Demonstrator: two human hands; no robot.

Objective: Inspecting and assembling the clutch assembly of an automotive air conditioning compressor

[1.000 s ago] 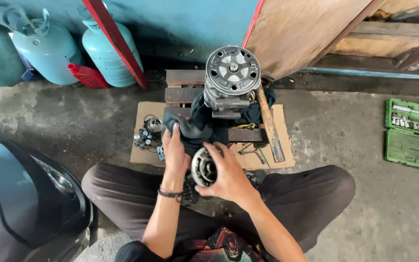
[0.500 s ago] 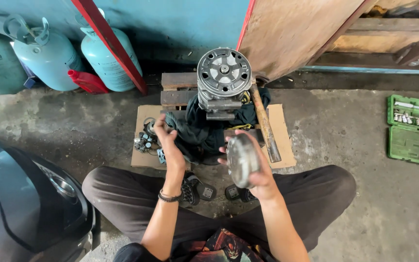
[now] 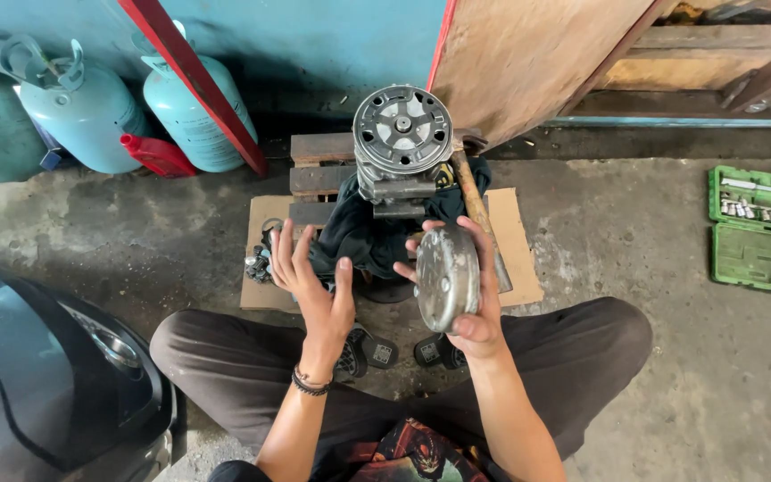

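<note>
The right hand (image 3: 475, 303) is gripping a round metal disc (image 3: 446, 277) on edge; the left hand (image 3: 314, 281), spread wide and empty, is hovering just beside it.

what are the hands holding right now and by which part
The right hand holds a round grey metal disc by its rim, thumb below and fingers over the top edge. The left hand is open and holds nothing.
</note>
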